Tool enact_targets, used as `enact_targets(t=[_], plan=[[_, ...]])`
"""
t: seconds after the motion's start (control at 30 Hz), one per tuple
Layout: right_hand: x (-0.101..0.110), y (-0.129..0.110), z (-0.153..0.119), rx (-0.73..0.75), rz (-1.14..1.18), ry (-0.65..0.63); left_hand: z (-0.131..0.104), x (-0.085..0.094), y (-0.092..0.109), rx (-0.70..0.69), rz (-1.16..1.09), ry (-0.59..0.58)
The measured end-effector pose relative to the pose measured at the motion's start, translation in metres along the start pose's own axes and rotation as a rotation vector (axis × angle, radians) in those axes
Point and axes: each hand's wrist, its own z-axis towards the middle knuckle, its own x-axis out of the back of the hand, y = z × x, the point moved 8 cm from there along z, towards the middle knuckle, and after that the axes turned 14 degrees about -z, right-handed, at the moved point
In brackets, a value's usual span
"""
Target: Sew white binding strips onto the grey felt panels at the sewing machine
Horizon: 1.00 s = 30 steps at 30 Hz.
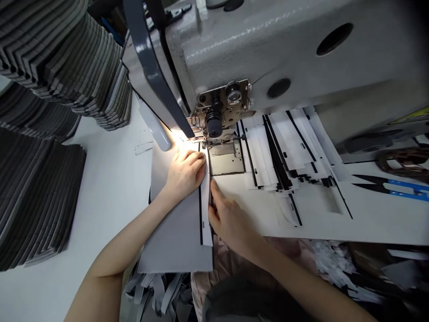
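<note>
Under the sewing machine's needle area (pixel 204 144) lies a grey fabric panel (pixel 174 246), hanging over the table's front edge. Along its right side runs a white strip (pixel 206 210) with a black line and small black marks. My left hand (pixel 186 174) rests on panel and strip just in front of the presser foot, fingers bent and pressed together over the strip. At the right edge of the strip is my right hand (pixel 231 219), index finger stretched forward and thumb apart from it, both touching the edge. Its other fingers are hidden beneath.
Tall stacks of grey fabric pieces (pixel 67 67) stand at left. Right of the needle lies a pile of white strips (pixel 278 152) with black bands. Blue-handled thread snips (pixel 392 185) lie farther right. The machine arm (pixel 268 49) spans above; scraps (pixel 348 268) lie below the table edge.
</note>
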Motion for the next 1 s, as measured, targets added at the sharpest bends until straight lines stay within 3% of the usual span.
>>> enact_targets(t=[0.1,0.2,0.47,0.63,0.8,1.0], plan=[[-0.01,-0.002,-0.015,0.021,0.041,-0.093,0.006,-0.003,-0.007,0.02,0.017,-0.005],[-0.011,-0.003,-0.02,0.026,0.022,-0.053,0.009,-0.004,-0.01,0.014,0.038,0.006],[-0.002,0.001,-0.002,0.031,-0.026,0.025,-0.002,0.003,0.013,0.003,0.026,-0.034],[0.004,0.005,0.007,0.038,-0.058,0.122,0.001,0.001,0.008,0.028,0.04,-0.033],[0.014,0.004,0.019,0.027,-0.096,0.117,0.003,0.0,0.006,0.009,0.098,-0.022],[0.026,0.005,0.029,-0.013,-0.108,0.113,-0.004,-0.001,0.012,-0.006,-0.005,-0.005]])
